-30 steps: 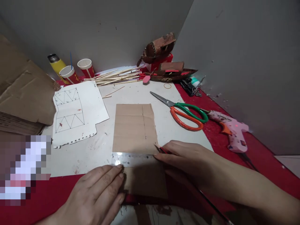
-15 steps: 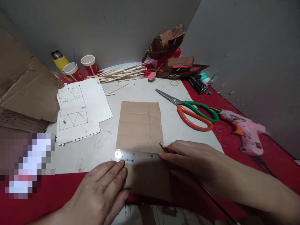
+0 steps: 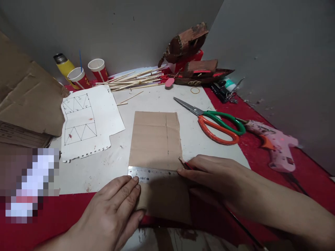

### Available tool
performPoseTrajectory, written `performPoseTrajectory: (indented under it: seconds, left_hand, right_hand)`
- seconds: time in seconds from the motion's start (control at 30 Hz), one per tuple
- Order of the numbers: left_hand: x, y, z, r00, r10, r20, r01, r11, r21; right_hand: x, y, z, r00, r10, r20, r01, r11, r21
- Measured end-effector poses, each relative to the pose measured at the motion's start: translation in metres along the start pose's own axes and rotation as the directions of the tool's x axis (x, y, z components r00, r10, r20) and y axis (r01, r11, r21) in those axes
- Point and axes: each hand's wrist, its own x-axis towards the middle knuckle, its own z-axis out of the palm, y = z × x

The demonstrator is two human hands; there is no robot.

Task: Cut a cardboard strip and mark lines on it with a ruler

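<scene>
From my end, I judge the marking of the cardboard (image 3: 151, 139) to be partly done: one dark line (image 3: 166, 134) runs down its right side from near the far edge and stops short of the ruler (image 3: 157, 172). I make out no stroke along the ruler's far edge, so that marking looks still to be made, and no cut shows on the line. The cardboard lies flat in the middle, between both hands, its near part in shadow. My left hand (image 3: 110, 202) is laid out flat, fingers side by side and thumb a little apart, gripping nothing and resting at the ruler's left end. My right hand (image 3: 209, 170) pinches the pencil (image 3: 185, 164), its tip near the cardboard's right edge, just beyond the ruler; whether it touches I can't tell. The forefinger is at the ruler's right end. The scissors (image 3: 200, 112) lie beyond the right hand, untouched. Against the frame from a second ago, little has changed: the view has shifted slightly, my left fingertips sit a bit farther onto the ruler, and the pencil tip keeps nearly the same place, with no new line that I can see.
</scene>
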Motion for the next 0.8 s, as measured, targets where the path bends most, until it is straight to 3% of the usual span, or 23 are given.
performPoseTrajectory:
  seconds: [0.43, 0.8]
  left_hand:
    - [0.0043, -0.0022, -0.0041, 0.989, 0.13, 0.072, -0.145, 0.943, 0.3]
    - [-0.0013, -0.0045, -0.0022, 0.989, 0.125, 0.084, -0.144, 0.946, 0.29]
  right_hand:
    - [0.0007, 0.0023, -0.0058, 0.999, -0.046, -0.013, 0.046, 0.998, -0.044]
    - [0.002, 0.0007, -0.0101, 0.997, -0.07, -0.019, 0.069, 0.997, -0.046]
